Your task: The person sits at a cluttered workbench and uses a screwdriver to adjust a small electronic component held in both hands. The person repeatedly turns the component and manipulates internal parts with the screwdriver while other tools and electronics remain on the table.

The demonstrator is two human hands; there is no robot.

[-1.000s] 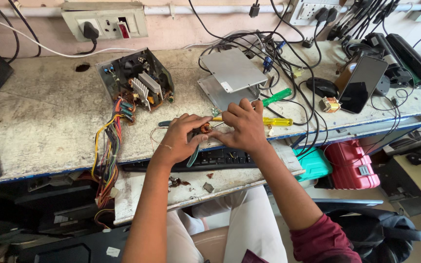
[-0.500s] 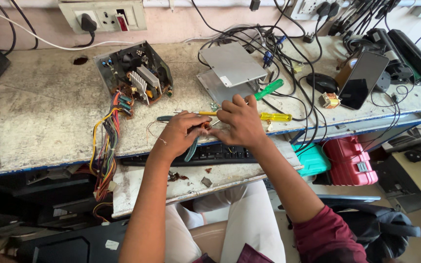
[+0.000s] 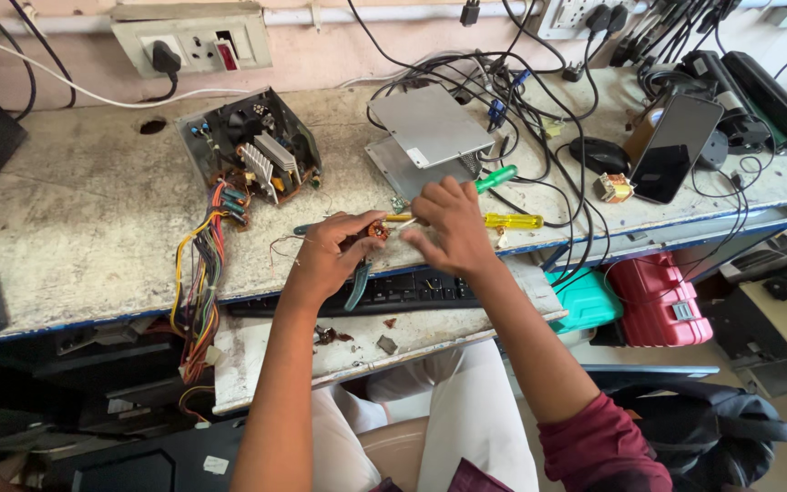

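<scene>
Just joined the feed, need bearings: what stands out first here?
At centre, the left hand pinches a small copper-wound coil while the right hand hovers beside it. Behind to the left sits an opened power supply spilling coloured wires over the bench edge. A red case lies lower right.

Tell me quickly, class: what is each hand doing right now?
Left hand: closed on a small copper-wound coil, with teal-handled pliers hanging below it.
Right hand: fingers curled beside the coil; whether it holds anything cannot be told.
</scene>
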